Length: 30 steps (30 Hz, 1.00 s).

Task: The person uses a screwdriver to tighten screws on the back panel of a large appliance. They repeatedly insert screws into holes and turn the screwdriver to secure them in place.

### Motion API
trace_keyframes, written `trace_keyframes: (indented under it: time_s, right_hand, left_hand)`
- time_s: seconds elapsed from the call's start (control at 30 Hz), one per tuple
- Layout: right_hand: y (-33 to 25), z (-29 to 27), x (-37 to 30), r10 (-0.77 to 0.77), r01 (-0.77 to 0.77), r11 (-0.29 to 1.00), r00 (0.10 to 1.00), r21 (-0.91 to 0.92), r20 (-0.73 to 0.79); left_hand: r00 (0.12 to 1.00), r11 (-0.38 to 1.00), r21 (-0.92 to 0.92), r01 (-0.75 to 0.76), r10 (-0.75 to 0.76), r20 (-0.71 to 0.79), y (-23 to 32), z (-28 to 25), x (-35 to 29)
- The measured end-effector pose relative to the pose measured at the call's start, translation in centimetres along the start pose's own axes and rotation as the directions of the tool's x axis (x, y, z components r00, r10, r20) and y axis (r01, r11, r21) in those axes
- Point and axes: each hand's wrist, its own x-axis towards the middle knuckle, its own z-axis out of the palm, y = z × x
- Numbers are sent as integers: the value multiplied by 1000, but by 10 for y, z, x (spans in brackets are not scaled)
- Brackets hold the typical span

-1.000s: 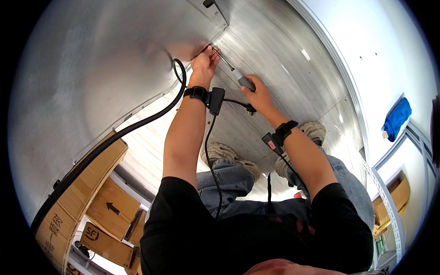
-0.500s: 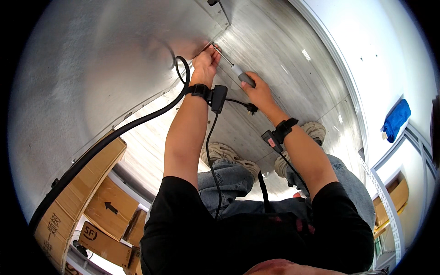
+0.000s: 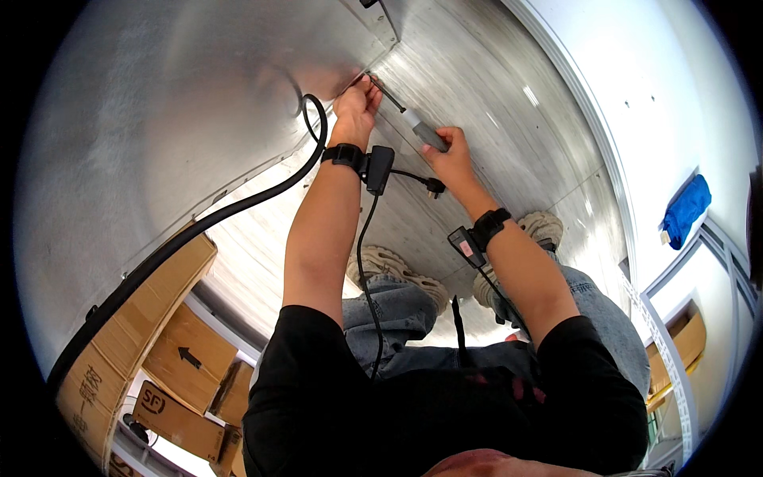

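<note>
A screwdriver (image 3: pixel 419 123) with a grey handle and a thin metal shaft slants up and left. My right hand (image 3: pixel 451 155) grips the end of its handle between thumb and fingers. At the shaft's far end, my left hand (image 3: pixel 358 102) is closed against the lower edge of a large shiny metal panel (image 3: pixel 199 103). Its fingers curl around the tip; whatever they pinch is hidden. A black cable (image 3: pixel 238 208) runs along the panel and loops beside my left wrist.
A black power plug (image 3: pixel 434 187) hangs between my forearms, above the pale wood-look floor (image 3: pixel 493 103). Cardboard boxes (image 3: pixel 189 358) stand at lower left. A white wall (image 3: pixel 636 87) with a blue cloth-like item (image 3: pixel 687 208) lies right. My shoes (image 3: pixel 397 269) are below.
My right hand has shifted slightly right along the screwdriver handle, with its fingers repositioned near the handle's end. The handle has dipped a little. My left hand stays at the panel edge.
</note>
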Motion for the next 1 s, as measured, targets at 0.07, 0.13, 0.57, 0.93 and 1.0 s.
trace_keyframes:
  time_s: [0.07, 0.13, 0.57, 0.93, 1.0]
  right_hand:
    - [-8, 0, -3, 79, -79, 989, 997, 127, 7]
    - [-18, 1, -9, 189, -195, 942, 981, 274, 49]
    - [-36, 2, -18, 326, -319, 812, 943, 489, 74]
    - [-36, -6, -16, 415, -469, 761, 883, 448, 219]
    - [-33, 7, -18, 339, -308, 831, 941, 463, 18]
  left_hand:
    - [1000, 1000, 9, -3, 4, -4, 2, 1, -5]
    - [1000, 1000, 14, -13, 14, -20, 1, 3, -11]
    - [998, 999, 28, -43, 42, 47, 1, -4, -10]
    - [998, 996, 69, -58, 57, 11, 5, 3, -21]
    - [998, 997, 57, -59, 59, 4, 5, 5, -21]
